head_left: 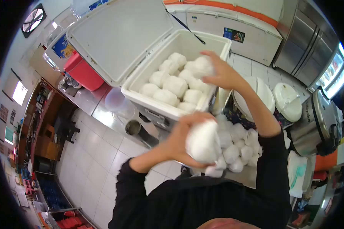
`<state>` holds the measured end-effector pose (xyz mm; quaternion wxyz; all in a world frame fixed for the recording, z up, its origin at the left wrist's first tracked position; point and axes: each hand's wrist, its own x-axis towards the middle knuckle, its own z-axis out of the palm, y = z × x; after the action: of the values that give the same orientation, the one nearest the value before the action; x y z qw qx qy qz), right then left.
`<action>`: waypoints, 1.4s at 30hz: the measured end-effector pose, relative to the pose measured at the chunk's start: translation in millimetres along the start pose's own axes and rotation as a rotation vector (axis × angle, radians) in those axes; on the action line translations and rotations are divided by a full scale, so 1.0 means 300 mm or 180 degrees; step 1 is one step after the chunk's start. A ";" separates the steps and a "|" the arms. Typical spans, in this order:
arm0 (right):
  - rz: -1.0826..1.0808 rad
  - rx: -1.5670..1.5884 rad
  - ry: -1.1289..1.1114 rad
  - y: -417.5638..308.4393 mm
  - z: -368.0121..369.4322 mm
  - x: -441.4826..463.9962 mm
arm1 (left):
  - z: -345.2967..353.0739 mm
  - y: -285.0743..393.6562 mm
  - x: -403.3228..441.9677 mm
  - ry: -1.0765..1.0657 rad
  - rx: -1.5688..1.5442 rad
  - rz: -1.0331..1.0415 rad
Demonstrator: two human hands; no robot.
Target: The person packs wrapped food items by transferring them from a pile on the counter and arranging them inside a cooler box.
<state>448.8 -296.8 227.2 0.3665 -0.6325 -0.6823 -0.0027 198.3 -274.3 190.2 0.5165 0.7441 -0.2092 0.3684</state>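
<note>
My left hand (179,141) is wrapped round a white rounded plastic-wrapped bundle (203,143), held up in front of the cooler box. What fills the bundle cannot be made out for certain. My right hand (222,72) is curled round another white bundle (202,66) at the right side of the open cooler box (132,88); it is slightly blurred. Several similar white bundles (175,86) lie heaped inside the box. More bagged white bundles (231,154) are piled on the metal table (242,178), below my right forearm.
The cooler's raised lid (118,36) leans left. Beside the box stand a dark tumbler (141,133), a clear plastic container (119,101) and a red container (83,70). At right are white-lidded containers (287,101) and a large steel rice cooker (309,122). A chest freezer (214,26) stands behind.
</note>
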 end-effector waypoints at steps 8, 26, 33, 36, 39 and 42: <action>0.1219 -0.0312 -0.1237 0.267 0.344 0.327 | -0.630 -0.210 0.558 -0.0266 0.3178 -0.1473; 0.1163 0.0265 -0.1564 -0.171 -0.221 -0.115 | -0.494 -1.089 0.601 -0.3173 0.2416 -0.2358; 0.1308 0.0138 -0.1240 -0.212 -0.206 -0.224 | -0.488 -0.978 0.625 -0.2995 0.2595 -0.2454; 0.1696 0.0029 -0.0863 -0.213 -0.227 -0.352 | -0.541 -0.909 0.646 -0.2913 0.2039 -0.1850; 0.2333 -0.0070 -0.0803 -0.204 -0.230 -0.525 | -0.527 -0.662 0.629 -0.2522 0.2138 -0.1397; 0.2802 -0.0173 -0.0965 -0.143 -0.216 -0.780 | -0.476 -0.384 0.548 -0.2300 0.2752 -0.0320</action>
<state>427.7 -537.2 176.4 0.2123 -0.8646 -0.3945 0.2277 336.1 -87.4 272.9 0.0773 0.9759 -0.1671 0.1174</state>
